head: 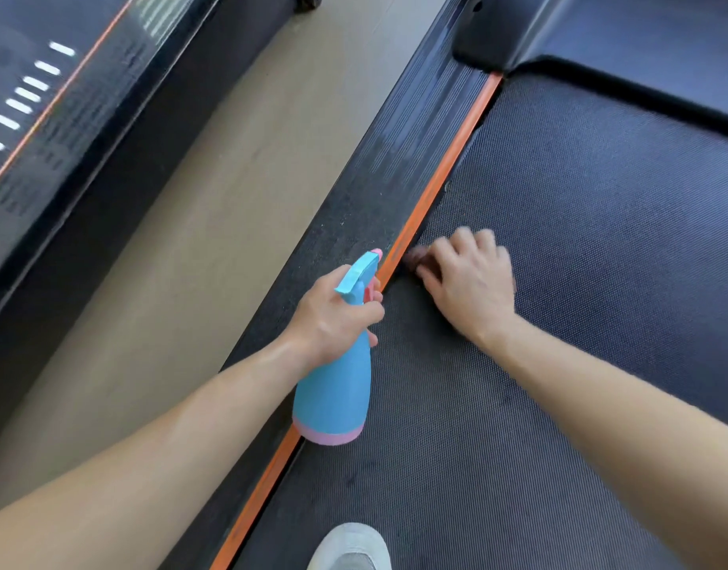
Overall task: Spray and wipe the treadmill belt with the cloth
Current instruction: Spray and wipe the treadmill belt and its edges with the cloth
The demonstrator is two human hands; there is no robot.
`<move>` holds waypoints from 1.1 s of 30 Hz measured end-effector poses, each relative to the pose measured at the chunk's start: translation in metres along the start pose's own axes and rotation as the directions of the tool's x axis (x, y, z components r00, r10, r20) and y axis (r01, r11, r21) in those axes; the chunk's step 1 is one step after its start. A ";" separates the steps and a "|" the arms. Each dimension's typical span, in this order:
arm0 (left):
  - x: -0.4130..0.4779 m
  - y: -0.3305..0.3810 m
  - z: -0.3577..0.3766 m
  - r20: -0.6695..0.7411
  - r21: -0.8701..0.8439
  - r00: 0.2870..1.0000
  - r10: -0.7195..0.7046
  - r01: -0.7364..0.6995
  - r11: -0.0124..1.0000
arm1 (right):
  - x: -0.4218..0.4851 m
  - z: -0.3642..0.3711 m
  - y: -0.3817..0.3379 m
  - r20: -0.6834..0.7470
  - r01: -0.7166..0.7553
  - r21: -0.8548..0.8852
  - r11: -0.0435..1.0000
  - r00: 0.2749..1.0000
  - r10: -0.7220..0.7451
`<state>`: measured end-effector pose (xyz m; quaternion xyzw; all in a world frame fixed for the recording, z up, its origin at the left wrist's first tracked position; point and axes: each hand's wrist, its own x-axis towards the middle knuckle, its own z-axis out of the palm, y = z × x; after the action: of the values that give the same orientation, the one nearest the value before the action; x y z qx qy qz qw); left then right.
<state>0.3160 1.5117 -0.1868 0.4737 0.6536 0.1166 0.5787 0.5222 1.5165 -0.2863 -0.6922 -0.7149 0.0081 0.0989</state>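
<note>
Treadmill belt (600, 240): right hand (471, 281) rested on reddish cloth (415, 257) at left edge, grip unclear; left hand (333, 318) gripped spray bottle (337, 397) just beside.

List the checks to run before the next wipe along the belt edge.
1. Left hand grip on the spray bottle: ok, fingers wrapped round its neck.
2. Nozzle aim: cannot tell; it sits above the orange strip, not mid-belt.
3. Right hand on the cloth: ok, though only a reddish scrap shows beneath it.
4. Cloth on the treadmill belt: ok, at its left edge.
5. Belt wet with spray: cannot tell.
6. Shoe clear of the wiping spot: ok.
</note>
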 end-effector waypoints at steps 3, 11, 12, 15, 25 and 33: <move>0.004 0.008 -0.001 -0.010 -0.005 1.000 0.023 -0.023 1.000 | -0.030 0.000 0.002 0.054 0.270 0.018 0.963 0.961 -0.270; 0.010 0.007 -0.002 -0.019 0.000 0.999 0.038 -0.038 0.999 | 0.072 0.009 0.022 0.019 -0.144 -0.024 0.989 0.989 0.145; 0.009 0.007 -0.002 -0.019 0.005 0.999 0.036 -0.036 0.999 | 0.069 0.008 0.019 0.018 -0.166 -0.028 0.986 0.986 0.166; 0.008 0.011 -0.001 -0.023 0.008 0.999 0.026 -0.026 1.000 | 0.023 0.005 0.002 -0.033 -0.060 -0.023 0.998 0.998 0.060; 0.011 0.015 0.008 0.009 0.041 0.999 0.053 -0.053 0.998 | 0.017 0.010 0.012 -0.015 0.003 -0.025 1.000 1.000 -0.004; 0.010 0.015 0.010 -0.015 0.072 0.999 0.052 -0.051 0.996 | -0.058 0.007 -0.008 0.052 0.305 0.070 0.950 0.950 -0.309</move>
<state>0.3329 1.5237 -0.1857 0.5096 0.6499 0.1120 0.5526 0.5145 1.4591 -0.2999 -0.5686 -0.8160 0.0362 0.0976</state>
